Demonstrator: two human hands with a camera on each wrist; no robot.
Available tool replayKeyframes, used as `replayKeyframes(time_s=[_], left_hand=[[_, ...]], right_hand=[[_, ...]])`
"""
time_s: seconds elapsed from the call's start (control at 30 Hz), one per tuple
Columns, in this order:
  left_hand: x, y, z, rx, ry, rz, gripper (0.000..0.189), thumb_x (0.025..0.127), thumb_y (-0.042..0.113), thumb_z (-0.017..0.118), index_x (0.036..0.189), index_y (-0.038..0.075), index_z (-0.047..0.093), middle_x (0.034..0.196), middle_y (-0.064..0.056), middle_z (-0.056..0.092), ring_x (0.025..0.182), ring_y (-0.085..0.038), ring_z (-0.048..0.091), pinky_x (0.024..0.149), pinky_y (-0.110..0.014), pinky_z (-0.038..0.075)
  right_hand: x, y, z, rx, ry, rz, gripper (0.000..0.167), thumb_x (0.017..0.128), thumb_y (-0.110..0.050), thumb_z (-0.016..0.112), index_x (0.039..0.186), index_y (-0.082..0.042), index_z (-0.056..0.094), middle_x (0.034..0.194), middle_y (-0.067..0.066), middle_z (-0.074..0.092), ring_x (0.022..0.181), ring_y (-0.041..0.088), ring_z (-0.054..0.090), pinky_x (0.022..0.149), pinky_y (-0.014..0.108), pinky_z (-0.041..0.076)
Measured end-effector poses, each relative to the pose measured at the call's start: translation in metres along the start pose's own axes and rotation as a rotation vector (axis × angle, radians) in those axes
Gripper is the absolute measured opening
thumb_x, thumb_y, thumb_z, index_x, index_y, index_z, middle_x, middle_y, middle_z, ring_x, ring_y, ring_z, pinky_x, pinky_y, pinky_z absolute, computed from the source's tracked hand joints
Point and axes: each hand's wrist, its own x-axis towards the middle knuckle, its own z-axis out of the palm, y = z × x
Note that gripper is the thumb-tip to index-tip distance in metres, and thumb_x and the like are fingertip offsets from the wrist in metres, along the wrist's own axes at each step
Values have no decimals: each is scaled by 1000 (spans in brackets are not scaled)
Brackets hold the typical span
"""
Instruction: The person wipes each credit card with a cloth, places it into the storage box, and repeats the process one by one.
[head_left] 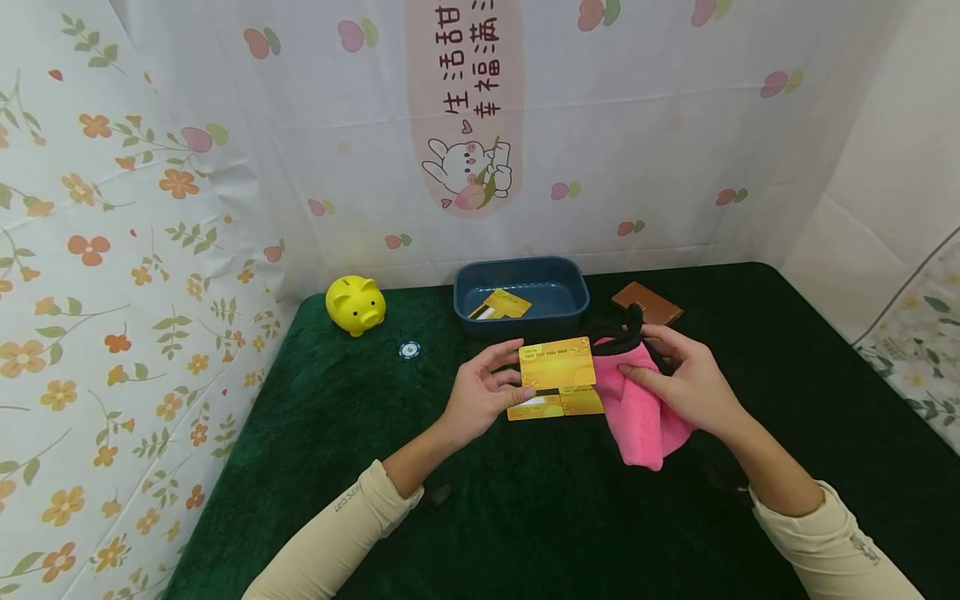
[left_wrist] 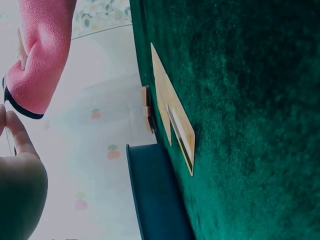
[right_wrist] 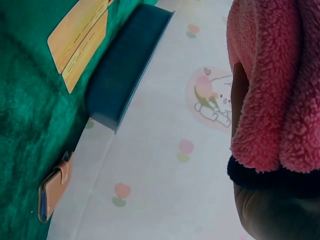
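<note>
Two cream sleeves (head_left: pixel 341 533) are nearest, one at the bottom left and one at the bottom right of the frame. In the middle, the left hand (head_left: pixel 480 392) has a narrow grip, pinching one gold card (head_left: pixel 557 363) by its left end. Just right of the middle, the right hand (head_left: pixel 693 375) holds a pink pouch (head_left: pixel 632 425) near its black rim (head_left: pixel 617 344). The card's right edge is just beside that rim, but I cannot tell if they touch or how wide the mouth is. If the right thumb squashes the mouth flat, the stiff card could bump the cloth and pop out of the fingers. Black string (head_left: pixel 634 317) sticks up there too, so a corner could catch on it. The card looks slippery, and it is held only at one end, so a push on the other end could twist it loose. It could then drop onto the two gold cards (head_left: pixel 582 402) on the table (head_left: pixel 337 467) and get mixed up with them. The pouch looks floppy, so a hard tug could fold its top over. A big arm swing could also knock the blue box (head_left: pixel 495 325) at the upper middle.
</note>
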Motion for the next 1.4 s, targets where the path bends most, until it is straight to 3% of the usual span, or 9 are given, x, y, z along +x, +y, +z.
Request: replayKeyframes(time_s=[0.3, 0.53, 0.63, 0.77, 0.93, 1.07, 1.2, 1.27, 1.4], left_hand=[[-1, 1, 1, -16, -44, -2, 44, 89, -12, 64, 131, -10, 52, 128, -24, 57, 103, -19, 66, 90, -34, 56], [-1, 0, 0, -42, -90, 16, 52, 88, -16, 63, 137, -11, 48, 134, -27, 54, 112, -21, 64, 93, -36, 54], [0, 0, 0, 31, -56, 30, 43, 92, -11, 61, 133, -10, 53, 130, -26, 58, 105, -20, 66, 87, -31, 57], [2, -2, 1, 137, 19, 21, 29, 97, -1, 59, 125, -7, 61, 114, -22, 67, 89, -17, 68, 73, -25, 57], [3, -4, 2, 204, 84, 24, 22, 99, 5, 58, 117, -5, 65, 95, -16, 65, 79, -17, 61, 68, -23, 54], [4, -6, 2, 234, 143, 52, 18, 99, 5, 59, 112, -5, 66, 96, -15, 63, 77, -17, 57, 66, -29, 55], [6, -6, 2, 216, 187, 44, 15, 99, 5, 60, 105, -7, 65, 102, -19, 65, 82, -14, 62, 68, -33, 57], [6, -6, 2, 197, 179, 17, 16, 99, 6, 59, 106, -7, 64, 105, -21, 67, 88, -21, 67, 72, -38, 59], [5, -4, 2, 144, 131, -48, 21, 100, 7, 58, 116, -7, 62, 109, -23, 69, 99, -42, 67, 74, -34, 59]], right_hand=[[1, 2, 2, 0, -5, -6, 44, 92, -8, 70, 133, -3, 55, 109, 17, 68, 81, 9, 65, 65, 24, 56], [2, 1, 1, 2, -11, -4, 44, 92, -8, 70, 133, -2, 55, 111, 17, 67, 82, 9, 65, 66, 24, 56], [2, 0, 1, 9, -13, -5, 44, 92, -8, 70, 133, -3, 55, 112, 16, 67, 83, 8, 65, 66, 24, 56], [2, 0, 2, 13, -12, -6, 43, 92, -7, 70, 133, -4, 56, 110, 11, 66, 83, 9, 65, 65, 25, 56], [3, 0, 2, 25, -14, -12, 41, 92, -7, 70, 131, -5, 58, 106, 2, 66, 82, 11, 65, 65, 25, 56], [3, 1, 3, 26, -14, -15, 41, 91, -6, 70, 131, -5, 58, 106, -1, 65, 82, 10, 65, 65, 25, 56], [3, 1, 3, 21, -16, -14, 42, 91, -7, 70, 131, -5, 57, 106, 4, 66, 82, 10, 65, 65, 25, 56], [3, 2, 3, 19, -18, -10, 42, 92, -7, 70, 131, -5, 57, 107, 5, 66, 83, 10, 65, 65, 25, 56], [3, 2, 4, 11, -17, -2, 42, 92, -7, 70, 132, -4, 57, 108, 8, 66, 83, 10, 64, 66, 25, 55]])
